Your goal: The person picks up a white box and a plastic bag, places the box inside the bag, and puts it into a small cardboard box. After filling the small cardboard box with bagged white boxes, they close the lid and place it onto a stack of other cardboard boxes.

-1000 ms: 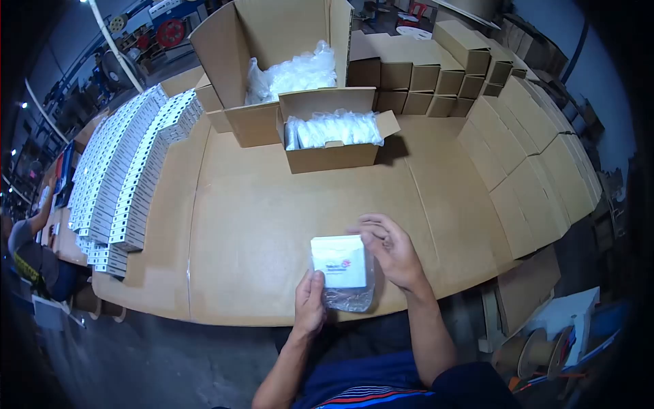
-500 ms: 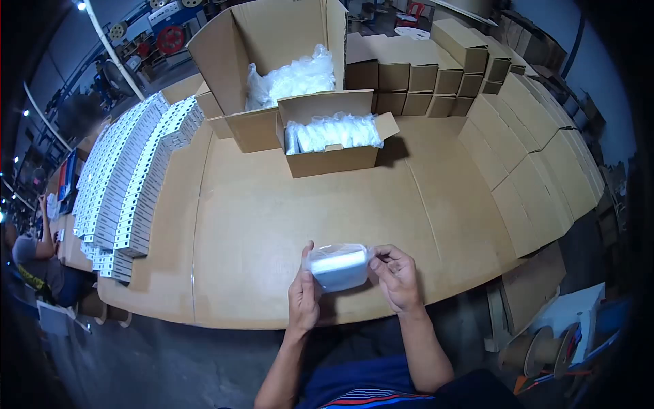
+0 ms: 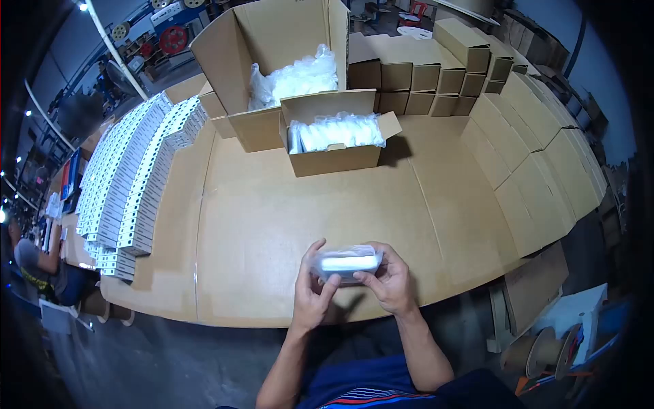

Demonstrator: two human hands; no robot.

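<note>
Between my two hands is a white block-shaped item in a clear plastic bag [image 3: 348, 263], held above the front of the table. My left hand [image 3: 313, 292] grips its left end, with the thumb at the lower edge. At the opposite end my right hand [image 3: 391, 280] closes round the bag, its thumb pressing the near side. What the item inside is, I cannot make out. Farther back stands an open cardboard box [image 3: 335, 162] holding a row of similar plastic-wrapped items [image 3: 338, 132].
Behind it, a larger open carton [image 3: 286, 31] holds clear plastic bags [image 3: 296, 80]. Small white boxes [image 3: 129, 174] are stacked along the left. Brown cardboard boxes [image 3: 538, 163] pile up at right and back. A person [image 3: 51, 255] sits at far left.
The bagged item has been turned so a narrow side now faces me. My right hand has gone from pinching the bag's corner to gripping its right end.
</note>
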